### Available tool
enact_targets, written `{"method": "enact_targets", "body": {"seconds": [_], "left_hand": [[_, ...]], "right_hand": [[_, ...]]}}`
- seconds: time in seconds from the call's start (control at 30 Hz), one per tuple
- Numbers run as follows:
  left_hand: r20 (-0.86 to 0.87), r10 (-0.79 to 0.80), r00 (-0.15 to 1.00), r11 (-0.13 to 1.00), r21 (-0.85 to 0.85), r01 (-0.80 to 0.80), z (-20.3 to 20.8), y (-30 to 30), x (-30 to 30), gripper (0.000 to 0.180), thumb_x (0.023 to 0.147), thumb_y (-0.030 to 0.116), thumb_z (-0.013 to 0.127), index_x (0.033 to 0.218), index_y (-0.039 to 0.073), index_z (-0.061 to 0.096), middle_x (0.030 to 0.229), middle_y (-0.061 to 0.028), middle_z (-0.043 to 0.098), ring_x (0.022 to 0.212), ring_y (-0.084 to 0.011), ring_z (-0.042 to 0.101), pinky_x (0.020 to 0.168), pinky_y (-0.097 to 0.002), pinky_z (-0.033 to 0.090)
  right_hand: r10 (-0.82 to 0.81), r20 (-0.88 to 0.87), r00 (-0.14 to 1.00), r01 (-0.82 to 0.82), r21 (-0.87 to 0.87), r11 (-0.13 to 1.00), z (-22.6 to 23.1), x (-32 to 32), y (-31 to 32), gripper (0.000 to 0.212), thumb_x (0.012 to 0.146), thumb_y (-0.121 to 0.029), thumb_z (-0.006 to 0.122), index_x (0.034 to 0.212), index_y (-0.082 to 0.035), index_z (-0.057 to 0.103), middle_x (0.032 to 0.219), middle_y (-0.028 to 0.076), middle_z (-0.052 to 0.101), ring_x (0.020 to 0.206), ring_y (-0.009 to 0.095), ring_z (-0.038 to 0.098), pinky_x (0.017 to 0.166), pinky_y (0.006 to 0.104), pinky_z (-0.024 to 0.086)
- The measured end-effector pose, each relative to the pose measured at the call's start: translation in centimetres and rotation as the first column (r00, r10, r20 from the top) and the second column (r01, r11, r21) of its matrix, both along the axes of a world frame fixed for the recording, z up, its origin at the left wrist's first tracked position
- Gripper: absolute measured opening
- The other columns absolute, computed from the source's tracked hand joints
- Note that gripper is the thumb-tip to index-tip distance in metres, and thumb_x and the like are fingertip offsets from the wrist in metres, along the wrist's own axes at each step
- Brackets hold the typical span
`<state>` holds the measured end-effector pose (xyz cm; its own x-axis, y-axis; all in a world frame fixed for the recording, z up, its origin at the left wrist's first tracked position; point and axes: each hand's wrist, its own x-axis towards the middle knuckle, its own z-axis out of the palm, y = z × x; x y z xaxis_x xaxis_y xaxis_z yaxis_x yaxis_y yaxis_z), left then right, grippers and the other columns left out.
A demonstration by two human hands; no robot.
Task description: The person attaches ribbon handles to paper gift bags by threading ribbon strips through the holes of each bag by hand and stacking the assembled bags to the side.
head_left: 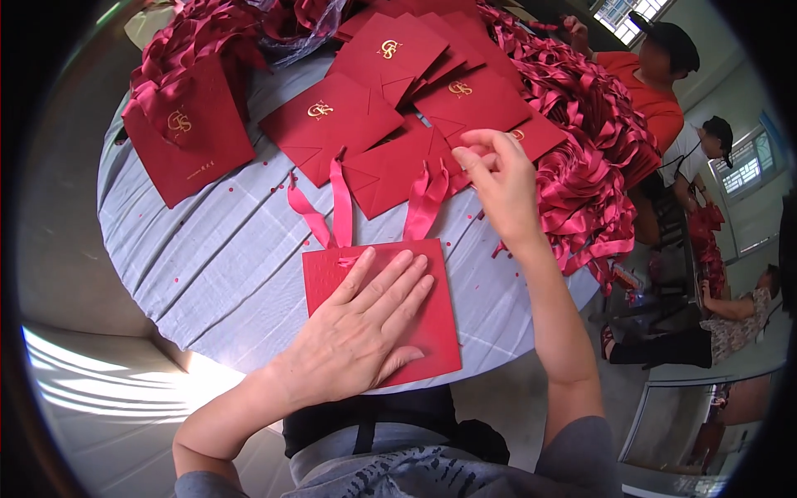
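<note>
A red paper gift bag [440,332] lies flat at the table's near edge. My left hand [361,319] rests on it with the fingers stretched out, palm down. From its top edge rise pink-red ribbon handles, a left ribbon [341,199] and a right ribbon [427,203], their ends standing up. My right hand [502,187] hovers beyond the bag, beside the right ribbon's tips. Its fingers are loosely bent, thumb and forefinger slightly apart, and no object shows between them. Under and behind that hand lie several flat red bags [336,124] with gold emblems.
A grey-blue cloth covers the round table [224,282]. Ribbons are heaped at the right [589,183] and far left [195,41]. Another red bag [187,137] sits at the left; clear plastic [303,33] lies at the back. Other people [656,91] are at the right.
</note>
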<state>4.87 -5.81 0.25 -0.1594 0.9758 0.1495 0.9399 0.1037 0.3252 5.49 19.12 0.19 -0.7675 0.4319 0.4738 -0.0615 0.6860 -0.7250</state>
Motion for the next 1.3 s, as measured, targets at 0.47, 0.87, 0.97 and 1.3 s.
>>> {"method": "enact_targets", "body": {"seconds": [0.47,0.87,0.97,1.3], "left_hand": [[0.053,-0.104,0.993,0.986,0.133,0.097,-0.6,-0.2,-0.5,0.056,0.086,0.021,0.057,0.134,-0.004,0.043,0.132,-0.0205,0.049,0.130,-0.0310,0.041,0.111,-0.0437,0.029],[0.060,-0.140,0.988,0.981,0.145,0.130,-1.0,-0.3,-0.5,0.051,0.086,0.021,0.057,0.128,-0.008,0.046,0.129,-0.0218,0.049,0.128,-0.0351,0.042,0.111,-0.0446,0.029],[0.059,-0.144,0.988,0.977,0.165,0.133,-1.0,-0.4,-0.6,0.052,0.086,0.021,0.057,0.128,-0.008,0.046,0.129,-0.0217,0.050,0.128,-0.0357,0.042,0.111,-0.0446,0.029],[0.111,-0.127,0.986,0.968,0.230,0.099,-1.4,-0.2,-0.4,0.048,0.088,0.017,0.049,0.127,-0.010,0.046,0.126,-0.0220,0.052,0.123,-0.0315,0.047,0.108,-0.0406,0.032]], "right_hand": [[0.523,0.359,0.773,-0.590,0.103,0.801,1.4,3.2,-5.3,0.012,0.079,-0.002,0.067,0.089,0.001,0.060,0.081,0.010,0.055,0.066,0.021,0.058,0.058,0.0319,0.046],[0.481,0.363,0.798,-0.551,0.118,0.826,0.9,3.4,-6.5,0.011,0.080,0.001,0.061,0.084,-0.001,0.051,0.081,0.011,0.050,0.065,0.025,0.056,0.056,0.0339,0.044],[0.447,0.370,0.815,-0.519,0.121,0.846,0.7,3.2,-6.8,0.009,0.080,0.000,0.062,0.084,0.000,0.054,0.078,0.010,0.050,0.064,0.021,0.056,0.056,0.0308,0.044],[0.423,0.404,0.811,-0.512,0.138,0.848,1.6,-0.9,-9.0,0.017,0.082,-0.017,0.067,0.087,-0.001,0.064,0.078,0.011,0.057,0.068,0.024,0.059,0.060,0.0328,0.046]]}}
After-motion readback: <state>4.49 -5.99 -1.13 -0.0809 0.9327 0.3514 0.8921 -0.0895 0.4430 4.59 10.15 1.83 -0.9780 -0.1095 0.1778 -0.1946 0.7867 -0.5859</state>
